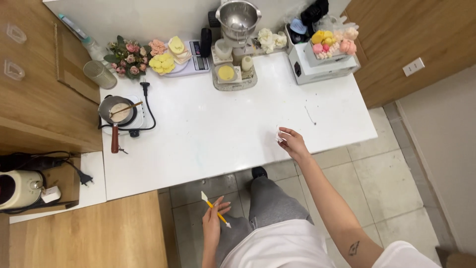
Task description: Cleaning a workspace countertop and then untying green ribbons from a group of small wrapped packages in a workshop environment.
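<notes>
Right hand (292, 142) out over the table (208, 134) edge, fingers pinched on a white scrap (278, 135) — thin, light, soft by the look, easily torn, best nipped at a corner. Left hand (213, 221) down by the knee, closed around a yellow tool (215, 209) — slim, stiff, gripped mid-shaft

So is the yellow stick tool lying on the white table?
No, the left hand holds the yellow stick tool below the white table edge.

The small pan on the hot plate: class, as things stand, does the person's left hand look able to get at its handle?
Probably yes. The left hand, holding a yellow tool, hangs below the white table; bare tabletop lies between it and the pan, whose handle points toward the table's near edge.
</notes>
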